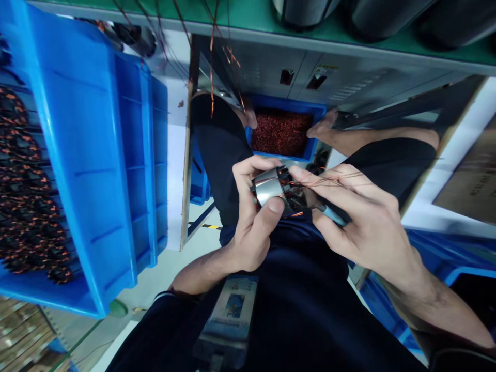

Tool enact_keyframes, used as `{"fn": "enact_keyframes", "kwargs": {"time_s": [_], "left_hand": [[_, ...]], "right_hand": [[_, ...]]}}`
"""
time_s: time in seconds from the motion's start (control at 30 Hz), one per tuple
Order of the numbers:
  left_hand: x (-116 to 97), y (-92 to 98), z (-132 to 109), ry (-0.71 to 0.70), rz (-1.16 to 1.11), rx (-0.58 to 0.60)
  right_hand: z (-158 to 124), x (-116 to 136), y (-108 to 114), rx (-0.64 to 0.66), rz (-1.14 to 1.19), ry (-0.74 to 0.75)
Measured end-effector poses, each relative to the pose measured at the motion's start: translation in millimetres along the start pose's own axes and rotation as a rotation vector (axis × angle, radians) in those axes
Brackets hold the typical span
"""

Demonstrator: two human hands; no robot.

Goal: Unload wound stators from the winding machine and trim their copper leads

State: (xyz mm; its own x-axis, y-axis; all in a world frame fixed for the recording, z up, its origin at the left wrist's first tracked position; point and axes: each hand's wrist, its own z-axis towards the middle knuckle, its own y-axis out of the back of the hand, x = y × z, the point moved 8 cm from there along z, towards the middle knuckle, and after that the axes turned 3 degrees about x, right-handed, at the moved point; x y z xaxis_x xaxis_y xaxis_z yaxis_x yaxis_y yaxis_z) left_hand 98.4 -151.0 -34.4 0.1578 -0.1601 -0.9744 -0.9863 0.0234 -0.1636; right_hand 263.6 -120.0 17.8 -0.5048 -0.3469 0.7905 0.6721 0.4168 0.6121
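Note:
Over my lap, my left hand (253, 217) is closed around a small silver motor stator (271, 190) with copper windings, thumb pressed on its metal side. My right hand (360, 217) is closed in a pinch, holding a blue-handled tool (334, 215) against the stator's open end, and thin copper wires (333, 181) run across its fingers. Below my hands, between my knees, stands a blue bin (315, 111) filled with reddish copper wire scrap (281, 132).
A big blue crate (101, 170) at the left holds several wound stators (23, 191). A green workbench edge (248, 23) runs along the top, with dark cylinders on it and copper strands hanging. Blue bins (437, 253) lie at the right; a label card (234, 305) rests on my lap.

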Motion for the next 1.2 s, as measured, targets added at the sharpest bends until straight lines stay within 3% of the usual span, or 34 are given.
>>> {"fn": "enact_keyframes", "kwargs": {"time_s": [0.27,0.6,0.73,0.87,0.93,1.03,1.2], "left_hand": [[-5.8,-1.5,1.5,-0.02,-0.14,-0.008],[-4.3,-4.8,-3.2,0.017,-0.136,0.036],[16.5,-5.0,2.4,0.102,-0.193,-0.039],[51.6,-1.1,10.8,0.254,-0.329,-0.189],[58.3,1.1,12.1,0.282,-0.359,-0.218],[48.3,1.7,11.1,0.242,-0.343,-0.168],[21.3,-2.4,4.2,0.184,-0.284,-0.068]], "right_hand": [[-1.2,-1.8,3.2,0.006,-0.023,-0.032],[-3.7,2.1,4.2,-0.031,-0.016,0.01],[6.8,-16.3,-3.7,-0.044,0.012,-0.014],[22.5,-50.4,-22.1,0.024,0.114,-0.074],[23.9,-63.0,-28.2,0.06,0.109,-0.106],[18.2,-63.9,-27.4,0.08,0.024,-0.111],[10.1,-36.5,-11.6,0.037,-0.13,-0.089]]}}
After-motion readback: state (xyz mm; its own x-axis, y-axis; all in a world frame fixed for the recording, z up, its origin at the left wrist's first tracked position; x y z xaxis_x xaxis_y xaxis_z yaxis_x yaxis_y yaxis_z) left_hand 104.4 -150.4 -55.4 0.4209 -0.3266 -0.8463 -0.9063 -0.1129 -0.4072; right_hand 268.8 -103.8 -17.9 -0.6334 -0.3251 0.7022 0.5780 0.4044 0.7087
